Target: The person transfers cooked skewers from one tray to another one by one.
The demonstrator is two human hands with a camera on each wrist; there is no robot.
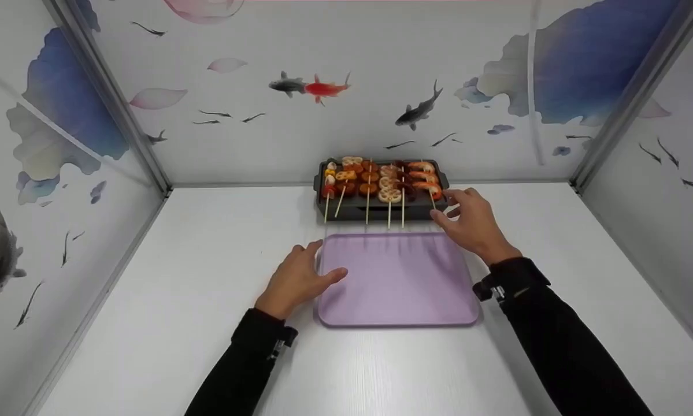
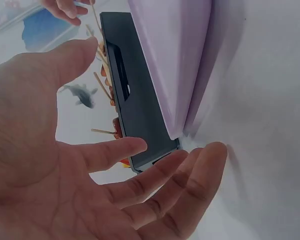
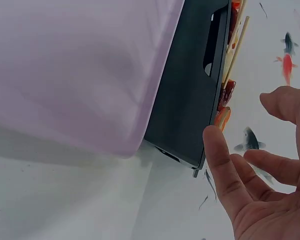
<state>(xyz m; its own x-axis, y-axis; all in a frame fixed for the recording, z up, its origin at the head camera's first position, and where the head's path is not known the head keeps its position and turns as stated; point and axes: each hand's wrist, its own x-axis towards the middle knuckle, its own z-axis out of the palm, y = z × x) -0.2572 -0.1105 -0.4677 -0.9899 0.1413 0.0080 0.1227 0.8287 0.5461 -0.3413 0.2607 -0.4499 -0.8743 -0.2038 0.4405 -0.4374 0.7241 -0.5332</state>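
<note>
A lilac tray [image 1: 404,283] lies flat on the table, in front of a black tabletop grill [image 1: 352,213]. Several food skewers rest across the grill, among them a shrimp skewer [image 1: 427,188] at the right end and a lotus root skewer [image 1: 389,195]. My left hand [image 1: 297,280] is beside the tray's left edge, its fingers loosely bent and thumb spread, holding nothing. Over at the grill's right end, my right hand [image 1: 476,222] has thumb and fingers apart around the shrimp skewer's stick. In the right wrist view, a gap shows between the thumb [image 3: 282,102] and the sticks.
White walls [image 1: 369,115] printed with fish and lotus leaves enclose the table [image 1: 207,254] at the back and both sides. The grill stands close to the back wall. Black wrist straps [image 1: 511,280] sit over both dark sleeves.
</note>
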